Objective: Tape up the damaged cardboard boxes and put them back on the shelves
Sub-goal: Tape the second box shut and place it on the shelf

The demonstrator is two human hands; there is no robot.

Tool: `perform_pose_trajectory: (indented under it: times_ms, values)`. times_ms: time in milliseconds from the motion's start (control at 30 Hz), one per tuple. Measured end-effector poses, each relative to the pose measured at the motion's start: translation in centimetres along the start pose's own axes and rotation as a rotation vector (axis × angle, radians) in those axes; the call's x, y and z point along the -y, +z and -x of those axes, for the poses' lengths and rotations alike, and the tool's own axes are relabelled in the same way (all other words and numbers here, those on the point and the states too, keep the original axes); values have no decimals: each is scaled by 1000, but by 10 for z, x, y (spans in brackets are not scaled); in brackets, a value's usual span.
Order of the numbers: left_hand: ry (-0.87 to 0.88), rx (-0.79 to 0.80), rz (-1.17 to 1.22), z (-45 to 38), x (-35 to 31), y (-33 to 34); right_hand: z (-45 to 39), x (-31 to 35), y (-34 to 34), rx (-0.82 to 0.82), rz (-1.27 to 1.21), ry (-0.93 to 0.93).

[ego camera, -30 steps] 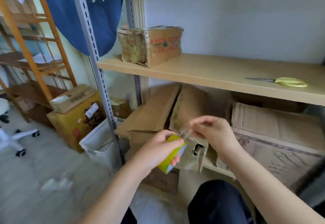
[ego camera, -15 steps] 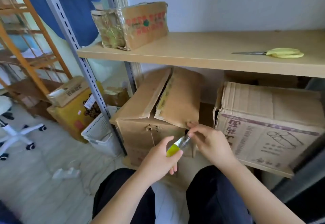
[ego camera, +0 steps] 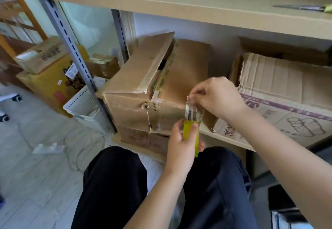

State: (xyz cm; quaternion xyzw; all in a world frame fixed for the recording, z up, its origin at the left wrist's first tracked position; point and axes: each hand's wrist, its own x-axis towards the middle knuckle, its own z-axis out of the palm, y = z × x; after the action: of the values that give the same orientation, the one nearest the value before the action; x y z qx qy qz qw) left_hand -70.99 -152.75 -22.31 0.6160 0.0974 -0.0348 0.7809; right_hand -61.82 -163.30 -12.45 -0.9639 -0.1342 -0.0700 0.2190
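Left hand (ego camera: 181, 142) is wrapped around a yellow-green tape roll (ego camera: 191, 135), held edge-on just in front of the damaged box (ego camera: 154, 92). Right hand (ego camera: 215, 99) is closed in a pinch on the clear tape end (ego camera: 191, 110), pulled up a short way off the roll, so the strip stands between the two hands. Box sits on the lower shelf (ego camera: 228, 139), left side, hard against the grey slotted upright (ego camera: 71, 49). Top flaps are up and apart, dark gap between them; old tape is peeling along the flap edges. Front face has a vertical tear running down from the top edge, with scuffed tape residue around it. Tape strip is close to the front right corner of the box; can't tell if it touches the cardboard. Second box (ego camera: 287, 99), printed in purple and black, is on the same shelf to the right, just beside the first. Upper shelf (ego camera: 197, 0) carries a box bottom at the top edge of frame and scissors (ego camera: 303, 7) far right, mostly cut off. On the floor left of the rack: white perforated basket (ego camera: 80, 103), yellow carton (ego camera: 52, 83) with a smaller box stacked on it. Person's dark trousers (ego camera: 115, 184) fill the bottom of the frame.
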Motion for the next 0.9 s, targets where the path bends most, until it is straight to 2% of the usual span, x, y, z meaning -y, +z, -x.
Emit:
perform_pose_trajectory:
  times_ms: [167,333,467,567,667,700,800,833,900]
  values:
    - [-63,-42,-58,-5,-15,4,-1,6,15,-50,37,-25]
    - [-99,-43,-180,-12,-20,0,12,-6,35,-261,-32,-42]
    - [-162,-22,-202,-14,-24,-2,13,-9,40,-312,8,-31]
    - [-185,-15,-220,-18,-26,0,6,-12,34,-255,-26,8]
    - [-204,-14,-222,-23,-26,4,-1,-15,28,-183,3,128]
    - [-203,-14,-211,-22,-25,4,-1,-14,26,-187,22,103]
    - [-190,-6,-166,-20,-20,4,8,-13,32,-166,135,-228]
    - [-189,-8,-158,-20,-16,2,12,-15,37,-78,124,-324]
    - [-191,-11,-187,-23,-6,-3,17,-22,48,148,77,-376]
